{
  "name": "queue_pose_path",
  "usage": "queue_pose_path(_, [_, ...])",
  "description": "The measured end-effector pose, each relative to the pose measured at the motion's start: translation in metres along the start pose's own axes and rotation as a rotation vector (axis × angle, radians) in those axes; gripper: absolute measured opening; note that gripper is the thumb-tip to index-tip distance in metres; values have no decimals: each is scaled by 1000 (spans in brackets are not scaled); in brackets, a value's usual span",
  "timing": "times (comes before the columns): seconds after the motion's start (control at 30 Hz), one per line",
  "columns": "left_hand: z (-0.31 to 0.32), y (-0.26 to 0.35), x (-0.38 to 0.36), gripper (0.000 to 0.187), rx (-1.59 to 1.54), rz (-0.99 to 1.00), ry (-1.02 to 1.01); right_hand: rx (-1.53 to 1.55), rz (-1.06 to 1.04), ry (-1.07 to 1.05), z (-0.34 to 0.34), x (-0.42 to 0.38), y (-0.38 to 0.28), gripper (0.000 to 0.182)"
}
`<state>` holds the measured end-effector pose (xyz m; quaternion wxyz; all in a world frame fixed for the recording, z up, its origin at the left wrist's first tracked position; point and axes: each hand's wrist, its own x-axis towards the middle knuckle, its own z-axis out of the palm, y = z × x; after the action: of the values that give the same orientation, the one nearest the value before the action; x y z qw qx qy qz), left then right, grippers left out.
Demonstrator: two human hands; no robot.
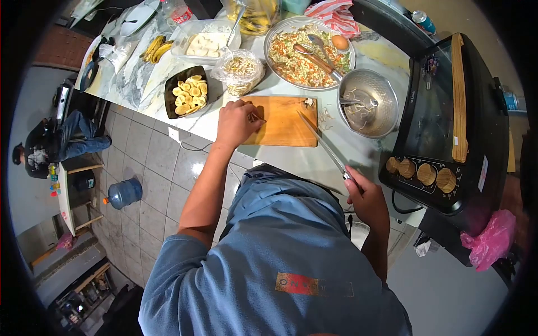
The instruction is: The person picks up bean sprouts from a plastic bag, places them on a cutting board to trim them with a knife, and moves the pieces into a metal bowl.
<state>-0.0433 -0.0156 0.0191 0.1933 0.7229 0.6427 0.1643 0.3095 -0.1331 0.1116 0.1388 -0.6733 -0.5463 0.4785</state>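
Note:
My right hand [363,191] is wrapped round the handle of a long kitchen knife [325,143], whose blade slants up over the right side of a wooden cutting board [283,120]. On the board's left side, my left hand [238,120] is closed with the fingertips pinched together; what they hold is too small to make out. Just beyond the left hand sits an opened plastic bag of bean sprouts [242,70]. Pale scraps [324,116] lie beside the board's right edge, and a small dark-and-white piece [309,102] is at its top right corner.
A dented metal pot [384,115] with shreds inside stands right of the board. Behind are a large tray of chopped vegetables [280,61] and a tub of white chunks [190,53]. Banana slices fill a black bowl [169,92]. A toaster oven [431,123] occupies the right; a person [56,143] sits far left.

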Motion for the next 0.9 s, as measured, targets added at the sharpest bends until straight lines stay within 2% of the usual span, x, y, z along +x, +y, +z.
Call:
queue_pose_path(0.2, [2,7,1,20,113,16,41,16,13,23,2,-1,-1,41])
queue_pose_path(0.43, [2,3,0,20,76,-25,11,57,40,25,6,-2,-3,41])
queue_pose_path(0.77, [9,-2,-4,17,83,82,95,31,31,42,4,0,-6,42])
queue_pose_path(0.9, [-5,6,-3,19,-5,27,122,28,22,30,5,1,-4,42])
